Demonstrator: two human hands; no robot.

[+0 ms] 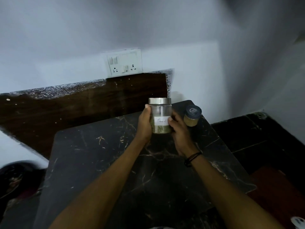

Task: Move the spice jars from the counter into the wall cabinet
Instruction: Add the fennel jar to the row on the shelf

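Observation:
A clear glass spice jar (160, 111) with a silver lid and a white handwritten label holds greenish seeds at its bottom. It is at the far end of the black marble counter (115, 162). My left hand (145, 124) grips its left side and my right hand (179, 131) grips its right side. I cannot tell whether the jar's base touches the counter. Just right of it stands a smaller jar (192, 116) with a dark blue lid and tan powder inside, untouched. No wall cabinet is in view.
A white switch and socket plate (124, 63) is on the wall behind the counter. A dark wooden backsplash (66, 109) runs to the left. The counter's right edge drops to a dark floor (264, 138). Dark clutter (14, 179) lies at lower left.

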